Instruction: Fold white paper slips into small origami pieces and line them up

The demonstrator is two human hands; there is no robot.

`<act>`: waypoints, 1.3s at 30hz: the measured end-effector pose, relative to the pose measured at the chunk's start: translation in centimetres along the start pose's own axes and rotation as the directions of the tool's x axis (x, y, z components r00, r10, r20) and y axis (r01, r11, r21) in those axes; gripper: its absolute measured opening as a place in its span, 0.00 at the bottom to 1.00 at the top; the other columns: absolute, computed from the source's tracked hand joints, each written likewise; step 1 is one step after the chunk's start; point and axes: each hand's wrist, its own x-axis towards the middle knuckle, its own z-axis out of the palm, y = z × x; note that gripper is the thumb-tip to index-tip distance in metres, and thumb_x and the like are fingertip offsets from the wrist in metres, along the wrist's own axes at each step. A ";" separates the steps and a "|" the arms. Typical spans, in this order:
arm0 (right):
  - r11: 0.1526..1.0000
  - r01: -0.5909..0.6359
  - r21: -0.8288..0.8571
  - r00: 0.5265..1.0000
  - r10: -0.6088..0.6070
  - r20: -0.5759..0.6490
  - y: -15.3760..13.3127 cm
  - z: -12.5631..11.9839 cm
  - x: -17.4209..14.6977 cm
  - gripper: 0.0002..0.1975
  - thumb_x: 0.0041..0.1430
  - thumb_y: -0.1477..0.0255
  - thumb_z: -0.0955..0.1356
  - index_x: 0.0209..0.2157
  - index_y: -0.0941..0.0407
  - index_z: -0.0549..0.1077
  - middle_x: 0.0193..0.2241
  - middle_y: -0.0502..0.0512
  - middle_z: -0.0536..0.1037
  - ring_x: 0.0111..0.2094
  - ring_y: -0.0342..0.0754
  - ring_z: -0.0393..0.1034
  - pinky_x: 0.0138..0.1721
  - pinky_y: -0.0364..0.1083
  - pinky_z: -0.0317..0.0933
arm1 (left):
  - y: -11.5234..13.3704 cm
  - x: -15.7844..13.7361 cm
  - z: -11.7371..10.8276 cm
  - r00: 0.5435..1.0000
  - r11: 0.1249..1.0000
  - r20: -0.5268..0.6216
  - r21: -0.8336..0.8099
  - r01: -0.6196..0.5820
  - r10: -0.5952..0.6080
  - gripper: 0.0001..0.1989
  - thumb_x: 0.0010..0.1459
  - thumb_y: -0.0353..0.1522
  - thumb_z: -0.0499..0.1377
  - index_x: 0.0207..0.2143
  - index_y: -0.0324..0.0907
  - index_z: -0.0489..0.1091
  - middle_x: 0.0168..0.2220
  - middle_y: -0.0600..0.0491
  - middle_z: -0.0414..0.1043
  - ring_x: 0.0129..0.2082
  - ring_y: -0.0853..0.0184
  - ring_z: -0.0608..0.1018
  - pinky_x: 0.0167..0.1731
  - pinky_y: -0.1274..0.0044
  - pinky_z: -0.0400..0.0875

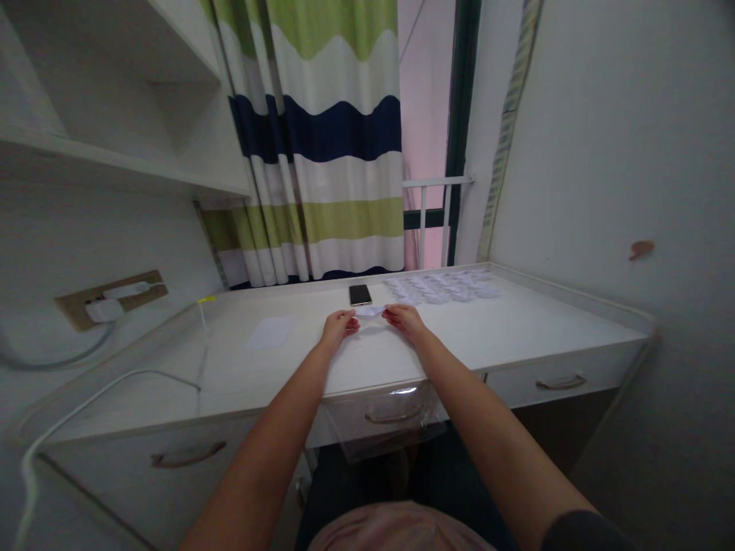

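Between my two hands, just above the white desk, is a small piece of folded white paper (369, 311). My left hand (340, 327) pinches its left end with closed fingers. The right end is gripped by my right hand (405, 320), its thumb and fingers pressed together. Right behind the paper lies a dark phone (360, 295), flat on the desk. Several rows of small folded white paper pieces (442, 287) are spread at the back right. Off to the left lies a flat stack or sheet of white paper (271, 333).
A white cable (143, 373) runs over the left side of the desk (230, 383). Plugs sit in a wall socket (135, 292) at left. A striped curtain (344, 138) hangs behind, and a shelf (189, 164) juts out upper left. Clear plastic (379, 428) hangs at the front edge.
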 end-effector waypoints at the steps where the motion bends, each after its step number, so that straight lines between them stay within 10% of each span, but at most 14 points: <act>1: 1.000 0.004 -0.003 1.000 -0.004 0.000 -0.1 0.0 -0.1 0.03 0.45 0.77 0.69 0.21 0.59 0.71 0.18 0.50 0.74 0.23 0.39 0.69 0.29 0.38 0.62 | 0.0 0.0 0.0 1.000 1.000 -0.005 0.006 -0.005 0.005 0.05 0.50 0.28 0.59 0.25 0.36 0.65 0.18 0.55 0.68 0.17 0.75 0.72 0.22 0.82 0.68; 20: 0.991 0.088 -0.099 0.983 -0.103 -0.152 -5.4 -1.2 3.0 0.07 0.52 0.78 0.65 0.22 0.59 0.68 0.19 0.48 0.72 0.22 0.38 0.68 0.26 0.38 0.62 | 2.4 4.8 4.4 0.989 0.995 0.123 0.062 -0.084 0.075 0.06 0.45 0.28 0.61 0.28 0.35 0.69 0.24 0.52 0.71 0.24 0.73 0.74 0.32 0.77 0.71; 31: 0.973 0.136 -0.188 0.957 -0.178 -0.228 -11.5 -11.4 7.6 0.06 0.51 0.81 0.65 0.22 0.60 0.68 0.17 0.50 0.72 0.20 0.38 0.68 0.26 0.37 0.64 | 1.6 11.7 15.9 0.903 0.889 0.293 0.243 -0.387 0.313 0.03 0.46 0.26 0.59 0.26 0.37 0.66 0.20 0.56 0.67 0.22 0.73 0.73 0.24 0.81 0.69; 39: 0.952 0.185 -0.244 0.896 -0.266 -0.356 -16.6 -21.1 10.4 0.07 0.51 0.80 0.65 0.21 0.60 0.69 0.17 0.50 0.72 0.20 0.39 0.69 0.25 0.37 0.64 | -0.6 15.9 27.0 0.759 0.649 0.526 0.431 -0.627 0.384 0.02 0.46 0.26 0.58 0.26 0.38 0.70 0.22 0.55 0.71 0.25 0.72 0.73 0.31 0.79 0.68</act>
